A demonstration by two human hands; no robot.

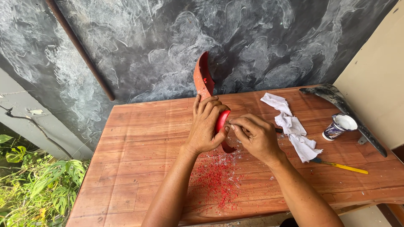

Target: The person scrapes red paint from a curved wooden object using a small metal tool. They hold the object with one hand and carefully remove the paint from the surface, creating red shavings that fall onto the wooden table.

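A curved red panel (203, 80) stands on edge on the wooden table (139, 138), its upper end rising against the dark wall. My left hand (206, 124) wraps around its middle. My right hand (252, 136) is pinched against the panel's edge just beside the left hand, fingers closed; whether it holds a small tool is hidden. Red flakes and white chips (219, 180) lie scattered on the table below both hands.
A crumpled white cloth (290, 126) lies to the right. Beyond it are a small open pot of white paste (340, 126), a yellow-handled tool (343, 167) and a long dark grey curved panel (345, 109). Green plants (33, 185) grow left of the table.
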